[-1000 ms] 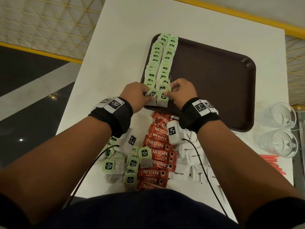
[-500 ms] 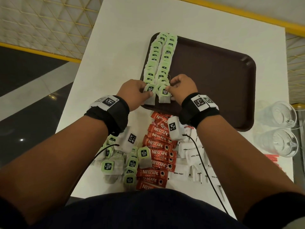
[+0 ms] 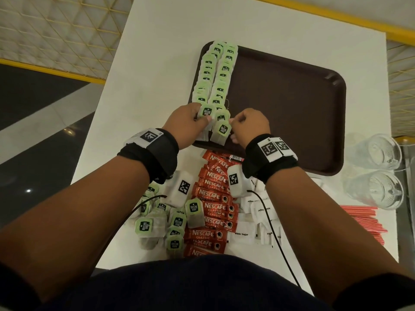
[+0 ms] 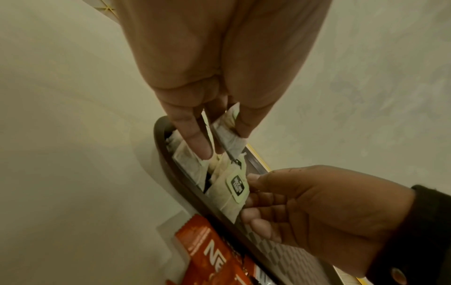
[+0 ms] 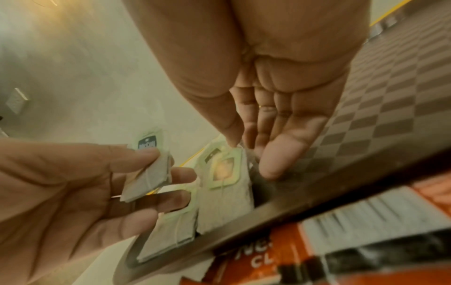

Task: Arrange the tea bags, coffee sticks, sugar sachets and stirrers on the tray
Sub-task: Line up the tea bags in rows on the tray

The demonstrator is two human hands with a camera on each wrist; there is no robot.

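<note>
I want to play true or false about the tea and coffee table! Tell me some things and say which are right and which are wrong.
1. The tea bags on the tray lie in two rows. True.
2. The left hand holds a tea bag in its grip. True.
3. The coffee sticks are already on the tray. False: they lie on the white table, near the person.
4. The red stirrers stand inside a glass. False: they lie flat on the table beside the two glasses.
5. The right half of the tray is bare. True.
</note>
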